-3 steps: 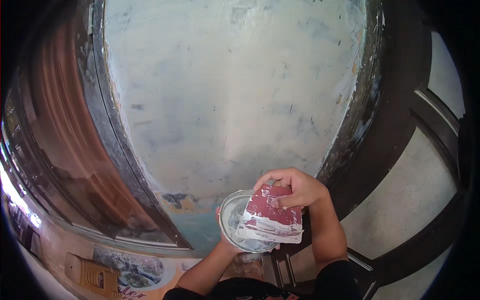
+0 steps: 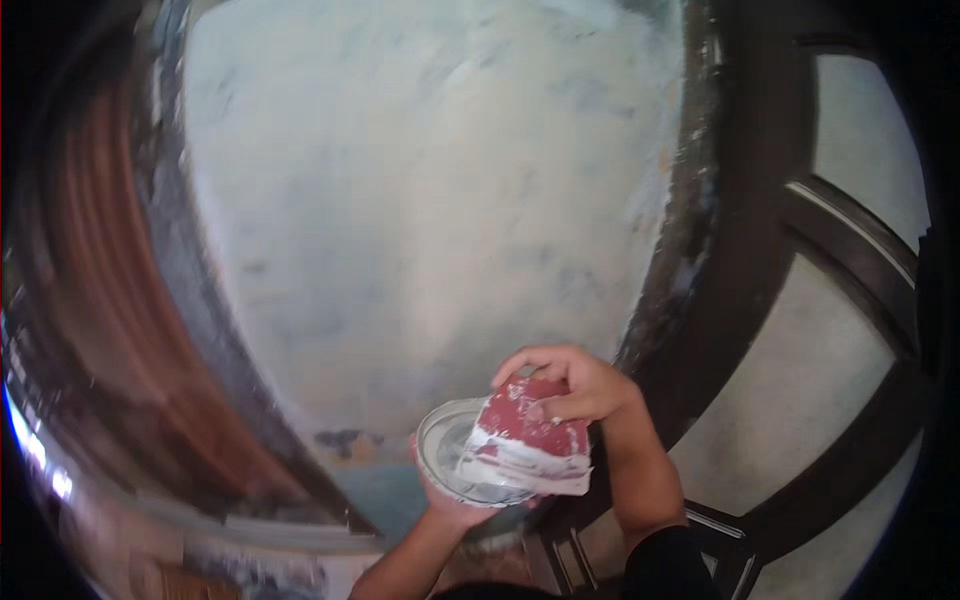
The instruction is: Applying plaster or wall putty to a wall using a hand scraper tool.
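The right hand's [image 2: 598, 388] fingers [image 2: 535, 357] grasp the red spreader [image 2: 520, 410], thumb on its near face, the others by its top edge; its white-smeared lower end overlaps the round tin [image 2: 433, 438] cradled by the left hand [image 2: 455, 508].

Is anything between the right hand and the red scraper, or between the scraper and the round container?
Nothing visible: the right hand directly grips the red scraper, whose white-smeared end overlaps the round container in the left hand. Whether scraper and container touch is unclear.
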{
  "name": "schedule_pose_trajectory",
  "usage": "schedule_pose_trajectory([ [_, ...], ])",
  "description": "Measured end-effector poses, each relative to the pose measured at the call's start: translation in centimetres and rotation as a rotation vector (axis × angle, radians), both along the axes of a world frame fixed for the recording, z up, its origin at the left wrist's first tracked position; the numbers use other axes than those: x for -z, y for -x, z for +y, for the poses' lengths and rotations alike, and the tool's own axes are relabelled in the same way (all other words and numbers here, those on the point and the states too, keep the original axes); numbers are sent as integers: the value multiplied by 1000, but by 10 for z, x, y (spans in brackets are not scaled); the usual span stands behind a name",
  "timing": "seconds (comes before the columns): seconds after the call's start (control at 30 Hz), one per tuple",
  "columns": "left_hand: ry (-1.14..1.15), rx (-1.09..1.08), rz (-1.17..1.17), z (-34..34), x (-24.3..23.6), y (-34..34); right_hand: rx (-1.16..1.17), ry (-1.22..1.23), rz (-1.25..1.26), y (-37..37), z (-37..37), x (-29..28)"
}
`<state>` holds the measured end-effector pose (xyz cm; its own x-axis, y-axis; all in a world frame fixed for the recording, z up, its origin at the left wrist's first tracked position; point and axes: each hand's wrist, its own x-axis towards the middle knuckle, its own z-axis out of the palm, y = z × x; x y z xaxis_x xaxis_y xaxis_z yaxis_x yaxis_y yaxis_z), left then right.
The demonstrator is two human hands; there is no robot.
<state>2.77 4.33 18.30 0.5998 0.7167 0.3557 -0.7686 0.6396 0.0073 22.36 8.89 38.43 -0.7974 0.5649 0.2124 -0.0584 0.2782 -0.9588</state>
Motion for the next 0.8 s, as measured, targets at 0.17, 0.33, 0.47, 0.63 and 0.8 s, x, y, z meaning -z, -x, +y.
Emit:
schedule_pose_trajectory([
  [0.17,-117,-71,-16,-21,-81,28,104,-115,45,11,-17,-49],
  [0.33,-407,-241,426,-10,-129,23,254,-213,46,-9,-29,-85],
  [0.47,-265,4,-45,1,-130,9,318,-235,32,-14,-40,-97],
  [0.63,-322,-45,50,7,-156,-4,472,-279,64,-21,-53,-115],
  [0.8,-426,-102,94,17,-188,-18,600,-441,115,-46,-47,-151],
])
